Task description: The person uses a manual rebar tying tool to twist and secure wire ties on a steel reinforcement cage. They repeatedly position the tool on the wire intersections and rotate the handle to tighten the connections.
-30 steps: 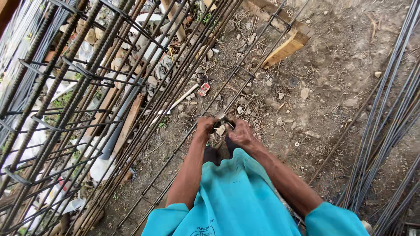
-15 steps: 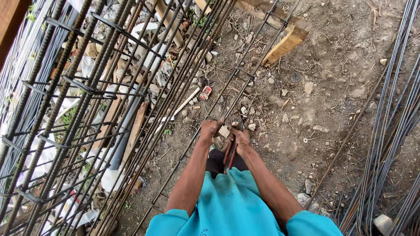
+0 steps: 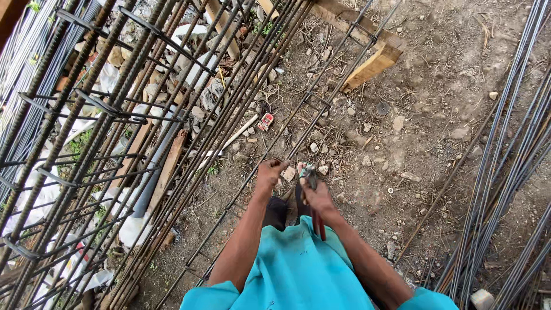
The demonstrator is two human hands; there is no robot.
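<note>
Pincers with red handles [image 3: 313,198], clamped in the right hand [image 3: 317,196], now hang handles-down toward the teal shirt [image 3: 298,275], swung since a second ago from lying level between both hands. Left hand [image 3: 270,172] grips the long rusty rebar cage [image 3: 310,123] lying on the dirt ground [image 3: 425,115]. Any tie wire is too fine to see; the pincer head is hidden behind fingers. Beyond, a wooden block [image 3: 373,63] props the cage

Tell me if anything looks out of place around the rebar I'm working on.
Yes: a small red and white crushed can and white plastic scraps lie as litter on the dirt among the rebar cage.
</note>
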